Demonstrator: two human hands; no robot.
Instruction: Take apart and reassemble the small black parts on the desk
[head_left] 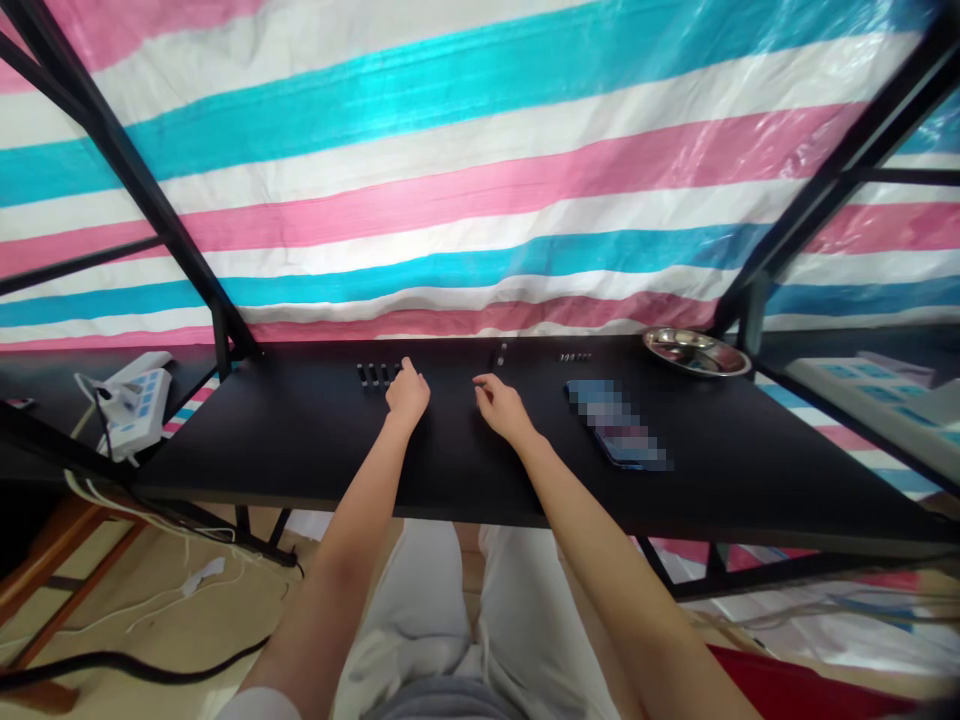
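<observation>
My left hand (407,394) rests on the black table (300,440) with its fingers curled under, right beside a row of small black upright pieces (373,376). My right hand (501,404) lies a short way to the right, fingers loosely bent and pointing left; whether they hold anything is hidden. A small dark piece (499,354) stands just beyond the right hand. Another row of tiny dark parts (574,356) sits farther right.
A phone (616,425) lies flat right of my right hand. A round metal dish (695,351) sits at the table's far right corner. A white power strip (133,397) with cables lies on the left. Black frame bars rise on both sides before a striped tarp.
</observation>
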